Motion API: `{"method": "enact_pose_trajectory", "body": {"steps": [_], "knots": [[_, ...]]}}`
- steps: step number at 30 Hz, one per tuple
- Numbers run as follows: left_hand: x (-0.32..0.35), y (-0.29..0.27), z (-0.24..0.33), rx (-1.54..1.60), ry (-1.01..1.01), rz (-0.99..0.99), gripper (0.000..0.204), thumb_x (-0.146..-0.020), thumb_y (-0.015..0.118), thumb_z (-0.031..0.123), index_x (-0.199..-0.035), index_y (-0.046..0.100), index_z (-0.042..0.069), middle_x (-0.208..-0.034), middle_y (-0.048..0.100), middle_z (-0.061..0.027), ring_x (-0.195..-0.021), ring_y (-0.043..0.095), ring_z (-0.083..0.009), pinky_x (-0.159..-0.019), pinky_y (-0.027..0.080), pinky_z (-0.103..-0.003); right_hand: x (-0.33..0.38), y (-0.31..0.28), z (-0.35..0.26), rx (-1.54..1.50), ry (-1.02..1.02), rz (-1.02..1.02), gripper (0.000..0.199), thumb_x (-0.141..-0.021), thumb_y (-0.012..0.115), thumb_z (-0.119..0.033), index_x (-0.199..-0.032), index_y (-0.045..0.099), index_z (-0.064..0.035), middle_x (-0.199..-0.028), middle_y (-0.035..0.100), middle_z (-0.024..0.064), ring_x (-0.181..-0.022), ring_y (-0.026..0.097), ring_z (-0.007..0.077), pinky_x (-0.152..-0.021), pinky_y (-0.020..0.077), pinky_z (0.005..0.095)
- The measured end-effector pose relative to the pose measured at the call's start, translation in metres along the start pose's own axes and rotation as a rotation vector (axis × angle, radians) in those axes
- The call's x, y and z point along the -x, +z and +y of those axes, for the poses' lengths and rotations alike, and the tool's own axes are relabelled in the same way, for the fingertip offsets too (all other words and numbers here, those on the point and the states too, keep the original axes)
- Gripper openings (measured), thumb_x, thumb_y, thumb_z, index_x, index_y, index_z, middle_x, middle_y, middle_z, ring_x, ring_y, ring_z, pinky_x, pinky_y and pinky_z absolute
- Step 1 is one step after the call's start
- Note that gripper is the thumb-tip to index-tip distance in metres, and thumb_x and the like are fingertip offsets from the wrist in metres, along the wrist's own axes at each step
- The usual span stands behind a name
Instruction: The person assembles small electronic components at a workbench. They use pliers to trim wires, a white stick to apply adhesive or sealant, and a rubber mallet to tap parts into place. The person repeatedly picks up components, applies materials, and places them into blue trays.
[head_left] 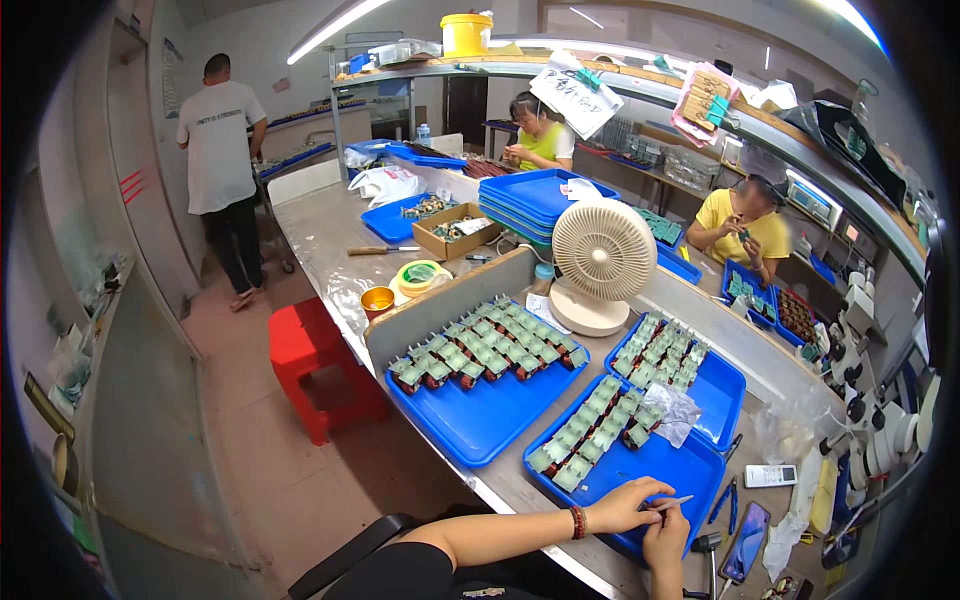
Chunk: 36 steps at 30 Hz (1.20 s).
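My left hand (628, 505), with a beaded bracelet at its wrist, meets my right hand (666, 538) over the near corner of a blue tray (700, 480). The fingers of both are closed together, and a thin pale pointed piece (676, 500) sticks out between them. Its kind is too small to make out, and the fingers cover the rest. In that tray stand rows of small pale-green circuit assemblies (590, 428). Two more blue trays hold similar rows: one to the left (480, 430), one behind (720, 400).
A beige fan (604, 250) stands behind the trays, by a low wooden divider. At right lie blue-handled pliers (733, 503), a phone (746, 543), a white remote (771, 476) and a hammer (709, 545). A red stool (310, 350) stands left; three other people are farther off.
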<state>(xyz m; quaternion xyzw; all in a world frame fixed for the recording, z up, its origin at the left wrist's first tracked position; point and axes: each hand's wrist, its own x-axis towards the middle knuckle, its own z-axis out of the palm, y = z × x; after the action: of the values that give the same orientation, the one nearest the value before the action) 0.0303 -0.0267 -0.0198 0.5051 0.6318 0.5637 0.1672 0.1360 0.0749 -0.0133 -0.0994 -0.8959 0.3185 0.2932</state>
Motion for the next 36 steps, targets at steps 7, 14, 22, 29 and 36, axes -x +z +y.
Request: {"method": "enact_pose_trajectory", "body": {"steps": [7, 14, 22, 29, 36], "knots": [[0.005, -0.001, -0.006, -0.236, -0.123, -0.151, 0.061, -0.060, 0.072, 0.005, -0.116, 0.049, 0.008, -0.106, 0.054, -0.0112, -0.103, 0.048, -0.0301, -0.086, 0.040, -0.037, 0.006, 0.000, 0.006, -0.188, 0.122, 0.007, 0.006, -0.079, 0.052, 0.003, -0.085, 0.055, 0.0035, -0.073, 0.063, 0.0131, -0.067, 0.062, 0.0172, -0.061, 0.0482, 0.0265], [0.004, -0.007, 0.004, -0.440, -0.108, -0.059, 0.040, -0.053, 0.075, 0.007, -0.091, 0.059, 0.007, -0.090, 0.055, -0.0063, -0.093, 0.049, -0.0279, -0.082, 0.041, -0.038, -0.004, -0.009, -0.015, -0.066, 0.032, -0.002, 0.005, -0.076, 0.057, 0.001, -0.080, 0.058, 0.0020, -0.069, 0.061, 0.0119, -0.061, 0.059, 0.0187, -0.057, 0.0449, 0.0279], [0.004, -0.002, -0.014, -0.336, -0.078, -0.053, 0.038, -0.051, 0.075, 0.010, -0.087, 0.060, 0.008, -0.089, 0.055, -0.0073, -0.090, 0.049, -0.0268, -0.078, 0.041, -0.037, 0.000, -0.003, -0.005, 0.034, 0.061, -0.073, 0.002, -0.077, 0.057, -0.001, -0.078, 0.056, 0.0010, -0.068, 0.058, 0.0121, -0.062, 0.059, 0.0183, -0.056, 0.0433, 0.0284], [0.007, 0.010, -0.024, -0.474, -0.085, 0.031, 0.039, -0.054, 0.072, 0.014, -0.089, 0.057, 0.009, -0.090, 0.054, -0.0081, -0.092, 0.049, -0.0251, -0.078, 0.040, -0.036, -0.017, -0.013, -0.027, 0.328, 0.041, -0.277, 0.025, -0.080, 0.060, -0.023, -0.091, 0.061, -0.0006, -0.084, 0.063, 0.0171, -0.076, 0.061, 0.0286, -0.070, 0.0469, 0.0346], [0.035, -0.003, 0.012, -0.418, 0.103, 0.277, 0.077, -0.053, 0.077, 0.011, -0.121, 0.041, 0.006, -0.108, 0.045, -0.0125, -0.102, 0.043, -0.0291, -0.086, 0.037, -0.037, -0.024, -0.023, 0.020, 0.054, 0.164, -0.309, 0.018, -0.081, 0.063, -0.016, -0.084, 0.060, 0.0021, -0.081, 0.063, 0.0102, -0.074, 0.056, 0.0170, -0.069, 0.0463, 0.0314]]}}
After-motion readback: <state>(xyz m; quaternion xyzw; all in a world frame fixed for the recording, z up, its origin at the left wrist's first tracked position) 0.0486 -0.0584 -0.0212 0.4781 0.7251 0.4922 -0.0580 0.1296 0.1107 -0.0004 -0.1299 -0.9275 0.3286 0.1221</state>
